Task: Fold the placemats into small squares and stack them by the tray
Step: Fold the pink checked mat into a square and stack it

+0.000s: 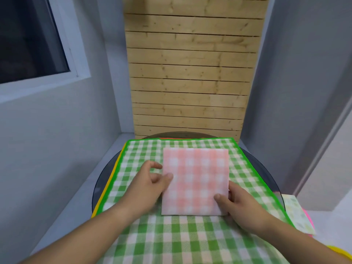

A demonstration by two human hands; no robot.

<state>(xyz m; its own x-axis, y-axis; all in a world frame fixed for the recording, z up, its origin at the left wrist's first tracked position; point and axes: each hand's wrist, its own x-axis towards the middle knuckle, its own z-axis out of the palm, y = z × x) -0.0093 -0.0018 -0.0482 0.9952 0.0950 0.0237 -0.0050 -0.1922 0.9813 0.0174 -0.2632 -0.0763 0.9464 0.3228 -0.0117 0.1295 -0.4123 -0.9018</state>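
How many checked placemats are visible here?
3: pink mat, folded, held on the spread green mat; pale mat at the right edge. Yellow edge beneath suggests more hidden.

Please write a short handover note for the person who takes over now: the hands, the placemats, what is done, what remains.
Left hand pinches the left edge of the pink placemat; right hand grips its lower right corner.
It is folded small and lies on the green placemat, spread flat on the round table.
A pale folded placemat lies at the right.
To do: stack pink, fold green and the coloured ones edging out beneath.
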